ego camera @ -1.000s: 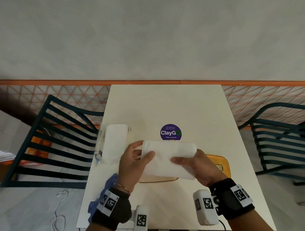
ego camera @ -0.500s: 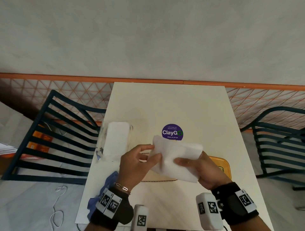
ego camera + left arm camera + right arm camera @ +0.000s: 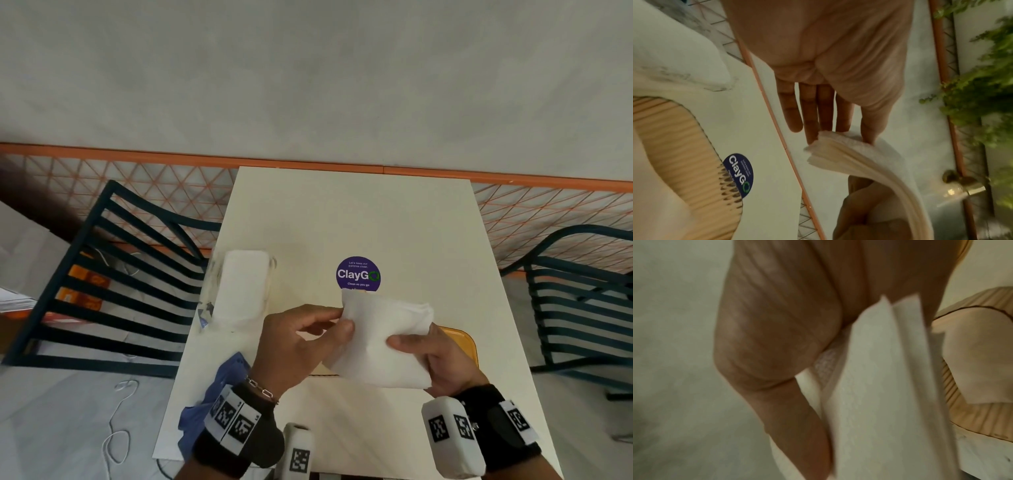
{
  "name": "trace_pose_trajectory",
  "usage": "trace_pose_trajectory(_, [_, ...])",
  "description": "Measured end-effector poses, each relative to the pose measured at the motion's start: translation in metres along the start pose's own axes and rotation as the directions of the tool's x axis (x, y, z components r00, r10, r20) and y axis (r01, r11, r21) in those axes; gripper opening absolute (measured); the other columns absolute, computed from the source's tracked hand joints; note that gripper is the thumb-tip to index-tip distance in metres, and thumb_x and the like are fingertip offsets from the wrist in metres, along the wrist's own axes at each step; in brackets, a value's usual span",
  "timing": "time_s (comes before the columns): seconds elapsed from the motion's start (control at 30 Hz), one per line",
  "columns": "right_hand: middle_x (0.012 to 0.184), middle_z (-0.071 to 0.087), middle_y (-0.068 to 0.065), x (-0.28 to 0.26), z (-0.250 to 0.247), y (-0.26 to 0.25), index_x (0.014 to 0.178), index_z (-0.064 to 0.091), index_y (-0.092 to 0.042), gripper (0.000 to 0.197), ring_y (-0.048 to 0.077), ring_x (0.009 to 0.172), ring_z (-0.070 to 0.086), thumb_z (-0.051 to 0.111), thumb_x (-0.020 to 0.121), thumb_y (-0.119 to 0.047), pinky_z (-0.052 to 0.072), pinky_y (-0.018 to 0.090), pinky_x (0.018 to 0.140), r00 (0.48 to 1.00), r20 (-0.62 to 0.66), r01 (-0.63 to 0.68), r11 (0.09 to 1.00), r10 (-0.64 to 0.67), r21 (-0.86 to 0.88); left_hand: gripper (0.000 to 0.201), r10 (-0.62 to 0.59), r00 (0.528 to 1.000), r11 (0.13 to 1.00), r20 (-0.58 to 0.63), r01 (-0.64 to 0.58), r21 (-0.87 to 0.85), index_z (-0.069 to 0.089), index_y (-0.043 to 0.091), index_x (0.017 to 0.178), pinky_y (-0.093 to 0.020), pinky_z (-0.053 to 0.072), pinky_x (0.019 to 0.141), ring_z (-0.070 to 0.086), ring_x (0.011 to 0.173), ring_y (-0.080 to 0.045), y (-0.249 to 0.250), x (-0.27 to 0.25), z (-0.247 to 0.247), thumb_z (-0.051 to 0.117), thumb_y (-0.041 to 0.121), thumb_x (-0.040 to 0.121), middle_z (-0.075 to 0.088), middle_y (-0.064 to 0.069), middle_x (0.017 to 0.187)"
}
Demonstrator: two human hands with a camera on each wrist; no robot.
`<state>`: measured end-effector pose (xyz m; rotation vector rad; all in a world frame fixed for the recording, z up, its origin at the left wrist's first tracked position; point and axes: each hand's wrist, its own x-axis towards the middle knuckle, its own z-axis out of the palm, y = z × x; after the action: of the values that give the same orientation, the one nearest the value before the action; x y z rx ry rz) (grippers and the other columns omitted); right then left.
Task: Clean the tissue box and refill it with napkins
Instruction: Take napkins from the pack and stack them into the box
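Observation:
Both hands hold a stack of white napkins (image 3: 383,339) over the table (image 3: 342,219), just above the tissue box. My left hand (image 3: 344,317) pinches the stack's raised left edge (image 3: 838,139) between thumb and fingers. My right hand (image 3: 411,353) grips the right side, thumb on top and fingers underneath. The stack (image 3: 879,386) bends and sags between the hands. The ribbed wooden tissue box (image 3: 674,142) lies beneath, mostly hidden in the head view; only its orange right rim (image 3: 462,339) shows there.
A plastic-wrapped pack of napkins (image 3: 243,287) lies at the table's left edge. A blue cloth (image 3: 219,387) hangs at the near left corner. A purple round sticker (image 3: 358,274) is beyond the hands. Dark slatted chairs stand left (image 3: 113,291) and right (image 3: 582,301).
The stack lay flat between both hands; now its left edge is lifted and the stack bends. My left hand has shifted from resting on the end to pinching its corner. The stack moved slightly right.

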<state>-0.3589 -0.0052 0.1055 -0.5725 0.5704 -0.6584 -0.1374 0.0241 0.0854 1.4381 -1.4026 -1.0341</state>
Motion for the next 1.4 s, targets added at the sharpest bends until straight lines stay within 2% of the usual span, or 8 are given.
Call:
trace_pose_trajectory(0.1, [0.114, 0.073, 0.022, -0.002, -0.008, 0.003, 0.118, 0.074, -0.006, 0.05, 0.038, 0.103, 0.071, 0.073, 0.068, -0.008, 0.06, 0.042, 0.078, 0.982, -0.191, -0.023, 0.995, 0.003, -0.099, 0.023, 0.244, 0.968, 0.937, -0.061, -0.219, 0.273, 0.082, 0.024, 0.089, -0.028, 0.058, 0.066, 0.071, 0.075, -0.005, -0.001, 0.0, 0.005, 0.067, 0.042, 0.088, 0.078, 0.018, 0.085])
trace_pose_trajectory(0.23, [0.114, 0.072, 0.025, -0.002, -0.015, 0.005, 0.121, 0.07, -0.001, 0.06, 0.038, 0.1, 0.072, 0.077, 0.062, -0.008, 0.061, 0.044, 0.075, 0.965, -0.261, -0.026, 0.997, 0.005, -0.077, 0.02, 0.366, 0.917, 0.845, -0.157, -0.256, 0.47, 0.079, 0.019, 0.079, -0.017, 0.052, 0.058, 0.066, 0.062, -0.002, -0.003, -0.002, 0.014, 0.068, 0.032, 0.09, 0.075, 0.015, 0.074])
trace_pose_trajectory(0.37, [0.116, 0.071, 0.025, -0.003, -0.017, 0.004, 0.123, 0.07, -0.001, 0.06, 0.039, 0.101, 0.072, 0.077, 0.063, -0.008, 0.06, 0.045, 0.075, 0.965, -0.264, -0.016, 0.997, -0.003, -0.071, 0.014, -0.102, 0.972, 0.989, -0.213, 0.122, 0.087, 0.075, 0.027, 0.079, -0.014, 0.05, 0.066, 0.065, 0.07, 0.0, 0.006, 0.0, 0.015, 0.072, 0.028, 0.092, 0.072, 0.016, 0.071])
trace_pose_trajectory(0.47, [0.119, 0.07, 0.025, -0.004, -0.019, 0.003, 0.123, 0.07, -0.004, 0.058, 0.039, 0.105, 0.071, 0.075, 0.066, -0.008, 0.06, 0.045, 0.078, 0.97, -0.242, -0.016, 0.996, -0.005, -0.082, 0.016, -0.431, 0.9, 0.819, 0.068, 0.422, -0.388, 0.073, 0.018, 0.083, -0.033, 0.05, 0.073, 0.059, 0.081, -0.011, 0.011, 0.006, 0.011, 0.068, 0.027, 0.095, 0.069, 0.003, 0.082])
trace_pose_trajectory(0.57, [0.119, 0.07, 0.025, -0.004, -0.02, 0.004, 0.123, 0.07, -0.005, 0.059, 0.039, 0.106, 0.07, 0.076, 0.065, -0.009, 0.06, 0.046, 0.08, 0.971, -0.237, -0.02, 0.995, -0.003, -0.093, 0.024, -0.456, 0.853, 0.637, 0.256, 0.513, -0.575, 0.074, 0.017, 0.093, -0.035, 0.045, 0.071, 0.055, 0.085, -0.016, 0.003, 0.007, 0.009, 0.071, 0.039, 0.086, 0.067, -0.001, 0.095])
trace_pose_trajectory(0.87, [0.115, 0.073, 0.02, -0.001, -0.023, 0.006, 0.117, 0.075, -0.011, 0.042, 0.032, 0.102, 0.072, 0.067, 0.076, -0.003, 0.06, 0.039, 0.075, 0.955, -0.295, -0.033, 0.986, -0.017, -0.162, 0.03, -0.582, 0.803, 0.618, 0.124, 0.537, -0.575, 0.07, 0.028, 0.116, -0.047, 0.055, 0.092, 0.065, 0.107, -0.022, -0.027, 0.009, 0.014, 0.076, 0.036, 0.088, 0.075, 0.001, 0.113])
trace_pose_trajectory(1.03, [0.111, 0.074, 0.02, 0.002, -0.028, 0.012, 0.118, 0.072, -0.008, 0.039, 0.033, 0.096, 0.072, 0.069, 0.08, -0.01, 0.059, 0.042, 0.07, 0.931, -0.365, -0.085, 0.963, -0.015, -0.255, 0.043, -0.609, 0.754, 0.519, 0.247, 0.614, -0.594, 0.068, 0.025, 0.128, -0.059, 0.05, 0.103, 0.065, 0.122, -0.028, -0.041, 0.006, 0.008, 0.073, 0.044, 0.089, 0.073, -0.003, 0.126])
trace_pose_trajectory(1.4, [0.118, 0.075, 0.015, 0.005, -0.035, 0.025, 0.119, 0.073, -0.01, 0.035, 0.035, 0.112, 0.071, 0.078, 0.085, -0.009, 0.055, 0.051, 0.099, 0.929, -0.37, -0.186, 0.89, 0.022, -0.416, 0.039, -0.641, 0.707, 0.489, 0.301, 0.677, -0.549, 0.066, 0.014, 0.128, -0.047, 0.058, 0.091, 0.072, 0.11, -0.031, -0.05, 0.004, 0.015, 0.067, 0.034, 0.094, 0.076, -0.011, 0.119])
